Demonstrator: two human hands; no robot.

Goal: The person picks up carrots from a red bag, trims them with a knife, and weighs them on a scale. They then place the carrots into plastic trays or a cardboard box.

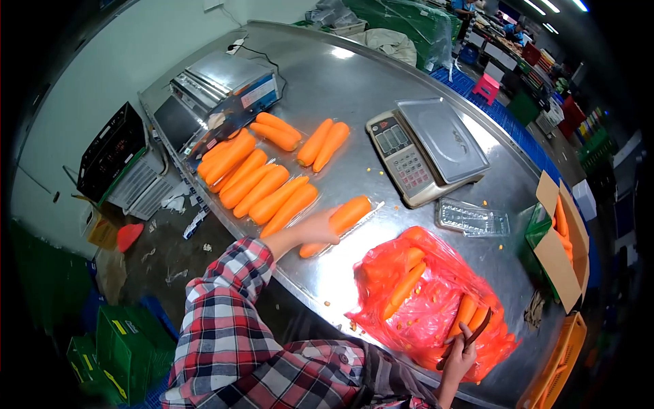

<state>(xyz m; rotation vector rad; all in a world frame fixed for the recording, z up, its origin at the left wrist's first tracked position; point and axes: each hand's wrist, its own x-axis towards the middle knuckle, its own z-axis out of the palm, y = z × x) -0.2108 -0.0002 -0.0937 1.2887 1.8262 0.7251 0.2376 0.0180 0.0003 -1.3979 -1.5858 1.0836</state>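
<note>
My left hand (318, 228) is closed over a thick orange carrot (351, 213) on a clear plastic tray (371, 213) near the table's front edge. Orange also shows below the hand, at the tray's lower end. My right hand (460, 358) grips a thin, dark brown, curved tool (479, 328) above a red plastic bag (371, 273). Loose carrots (405, 290) lie in the opened bag, partly covered by its film. To the left of my left hand, several carrots (269, 198) lie side by side, some on clear trays.
A digital scale (409, 160) stands mid-table, beside empty clear trays (472, 218). A wrapping machine (218, 102) with a cable occupies the far left. At right are a carton (562, 238) with carrots and an orange crate (555, 368). Green crates (126, 347) sit lower left. People work far behind.
</note>
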